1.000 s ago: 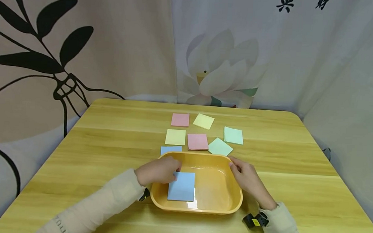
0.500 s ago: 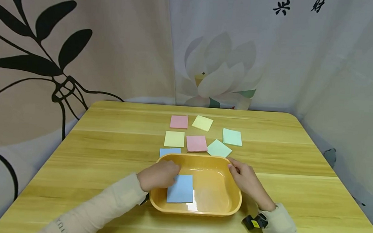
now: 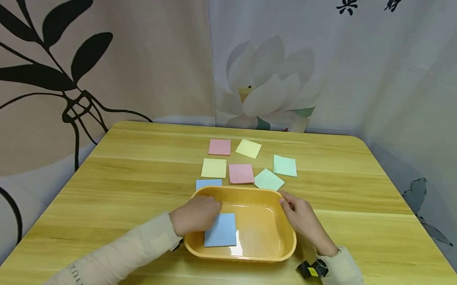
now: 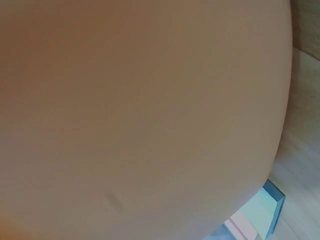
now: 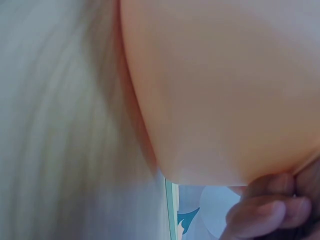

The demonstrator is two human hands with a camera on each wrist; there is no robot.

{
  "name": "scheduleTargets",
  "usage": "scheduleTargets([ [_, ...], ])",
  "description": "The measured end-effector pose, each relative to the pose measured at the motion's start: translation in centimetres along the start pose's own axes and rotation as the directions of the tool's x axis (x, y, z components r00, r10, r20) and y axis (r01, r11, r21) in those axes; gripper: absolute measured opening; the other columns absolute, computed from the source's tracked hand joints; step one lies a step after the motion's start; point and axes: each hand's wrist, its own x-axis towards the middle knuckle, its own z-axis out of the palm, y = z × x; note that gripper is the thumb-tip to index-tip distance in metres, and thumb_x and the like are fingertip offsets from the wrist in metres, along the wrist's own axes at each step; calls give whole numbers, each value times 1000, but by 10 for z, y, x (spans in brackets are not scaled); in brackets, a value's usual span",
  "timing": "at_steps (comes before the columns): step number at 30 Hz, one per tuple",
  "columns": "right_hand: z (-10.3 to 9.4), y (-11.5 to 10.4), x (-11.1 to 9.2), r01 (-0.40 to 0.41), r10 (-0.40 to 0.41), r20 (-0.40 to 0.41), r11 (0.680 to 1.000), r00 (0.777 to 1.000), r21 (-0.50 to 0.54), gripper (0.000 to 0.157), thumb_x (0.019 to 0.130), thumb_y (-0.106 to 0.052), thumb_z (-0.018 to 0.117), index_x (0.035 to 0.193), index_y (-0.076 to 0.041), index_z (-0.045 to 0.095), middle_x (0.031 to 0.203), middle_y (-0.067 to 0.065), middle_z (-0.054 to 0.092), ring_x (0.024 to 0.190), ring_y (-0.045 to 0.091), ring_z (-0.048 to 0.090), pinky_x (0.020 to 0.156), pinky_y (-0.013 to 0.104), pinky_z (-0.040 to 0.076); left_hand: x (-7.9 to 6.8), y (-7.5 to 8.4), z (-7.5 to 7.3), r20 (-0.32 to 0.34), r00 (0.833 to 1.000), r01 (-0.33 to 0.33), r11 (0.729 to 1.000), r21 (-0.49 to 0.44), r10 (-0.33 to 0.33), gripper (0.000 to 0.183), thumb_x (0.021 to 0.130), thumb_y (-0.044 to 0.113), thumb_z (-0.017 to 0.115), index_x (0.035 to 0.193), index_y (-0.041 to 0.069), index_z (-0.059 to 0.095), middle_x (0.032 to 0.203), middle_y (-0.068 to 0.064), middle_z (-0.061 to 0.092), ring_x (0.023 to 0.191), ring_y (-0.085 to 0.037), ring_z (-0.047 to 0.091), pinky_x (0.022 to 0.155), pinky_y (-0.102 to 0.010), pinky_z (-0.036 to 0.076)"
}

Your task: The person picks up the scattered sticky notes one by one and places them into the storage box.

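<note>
On the table [image 3: 365, 188], tray [image 3: 264, 228] lengthwise left-to-right.

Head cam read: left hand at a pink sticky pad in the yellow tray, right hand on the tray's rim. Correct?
One error: the sticky pad at the left hand is blue, not pink, as the head view shows. It is in the yellow tray, with the right hand on the rim.
</note>
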Motion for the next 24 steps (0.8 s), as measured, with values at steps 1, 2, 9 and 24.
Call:
scheduleTargets([
  [1,0,0,0,1,-1,-2,1000,1000,-1,41,102,-19,47,137,1,51,57,-3,38,47,6,31,45,21,31,0,0,0,-3,1000,-3,1000,5,3,22,81,-10,58,68,7,54,58,0,42,54,-12,34,50,-23,30],
  [2,0,-1,0,1,-1,-4,1000,1000,-3,40,102,-19,47,137,1,51,57,-3,38,47,6,31,46,21,31,0,0,0,-6,1000,-4,1000,12,5,22,81,-10,58,67,7,55,58,0,42,54,-12,34,50,-23,31],
  [9,1,-1,-1,11,-11,-7,1000,1000,10,40,102,-19,47,136,1,52,57,-2,39,47,5,31,46,21,32,1,-2,5,-26,1000,-13,998,61,15,25,80,-10,59,63,8,55,57,0,45,54,-11,35,50,-23,34],
  [24,3,1,-1,-3,3,-9,1000,1000,4,40,102,-18,48,136,1,51,58,-2,40,48,6,33,47,21,33,2,-7,-6,-58,994,-92,995,-23,91,27,87,10,66,67,12,49,62,5,38,60,-10,36,57,-23,32],
])
